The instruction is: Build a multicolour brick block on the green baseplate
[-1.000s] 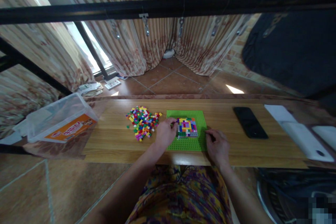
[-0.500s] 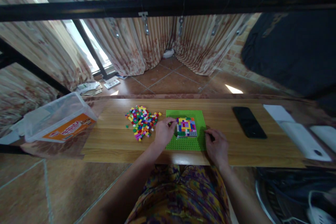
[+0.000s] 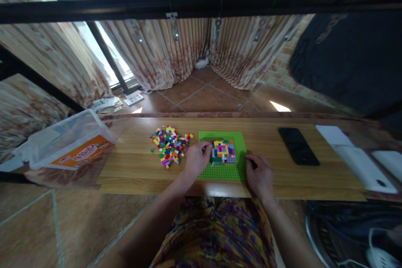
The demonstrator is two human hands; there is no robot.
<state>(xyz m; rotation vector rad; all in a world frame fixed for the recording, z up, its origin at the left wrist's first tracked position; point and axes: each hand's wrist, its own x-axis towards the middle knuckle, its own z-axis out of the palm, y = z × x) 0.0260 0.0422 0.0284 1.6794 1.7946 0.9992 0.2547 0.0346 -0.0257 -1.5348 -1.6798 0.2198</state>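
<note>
Head view: a wooden tabletop [image 3: 128,159] is shown with a green baseplate [image 3: 222,172] laid on it, and on that plate a multicoloured brick panel [image 3: 222,152] is set near the middle. The panel's left edge is met by the left hand [image 3: 197,159], whose thumb and fingertips are pinched together; whether a brick is gripped between them cannot be told. Part of the plate's left side is hidden by this hand. At the plate's right edge the right hand [image 3: 260,173] is placed, its fingers loosely curled; whether anything is held in it cannot be told either.

To the left of the plate, loose bricks [image 3: 171,146] are heaped in many colours, with one green brick [image 3: 152,150] lying apart at the side. On the right, a black phone [image 3: 298,146] is laid well apart from the hand, and beyond it a white device [image 3: 364,167] is seen at the table's end. The upper view is crossed by a black bar [image 3: 201,6], behind which striped curtains [image 3: 169,58] are hung. Papers [image 3: 106,104] are piled on the floor beyond the table.

At the left end, a clear plastic box [image 3: 70,134] is seen, marked by an orange label [image 3: 83,155]; its contents cannot be made out.
</note>
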